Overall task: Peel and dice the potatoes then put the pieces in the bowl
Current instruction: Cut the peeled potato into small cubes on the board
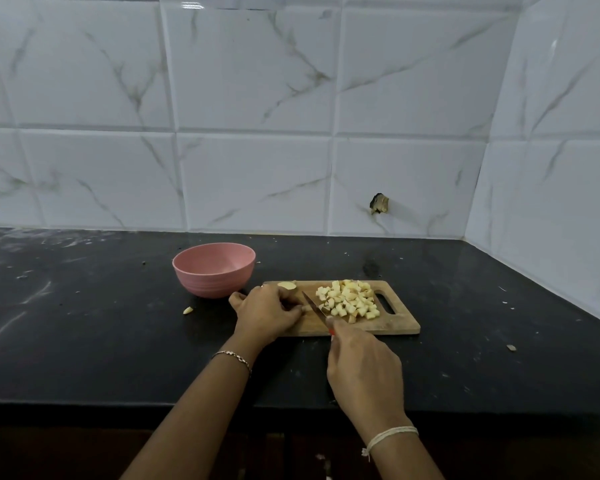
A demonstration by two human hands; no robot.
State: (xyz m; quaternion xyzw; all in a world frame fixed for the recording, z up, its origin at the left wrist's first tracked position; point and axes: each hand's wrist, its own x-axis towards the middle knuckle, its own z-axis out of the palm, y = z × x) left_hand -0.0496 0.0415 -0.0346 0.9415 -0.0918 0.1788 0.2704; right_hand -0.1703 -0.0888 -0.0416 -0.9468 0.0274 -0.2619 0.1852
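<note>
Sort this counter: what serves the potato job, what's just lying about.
Job: round pink bowl, rectangular wooden chopping board, pale diced potato pile, red-handled knife, potato piece being cut.
Lying about: pale scrap on the black counter, broken hole in the white tiled wall.

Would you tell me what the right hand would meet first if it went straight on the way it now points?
Probably the small potato piece that the left hand holds on the cutting board: the right hand and its knife point up-left at it. Depth is unclear.
</note>
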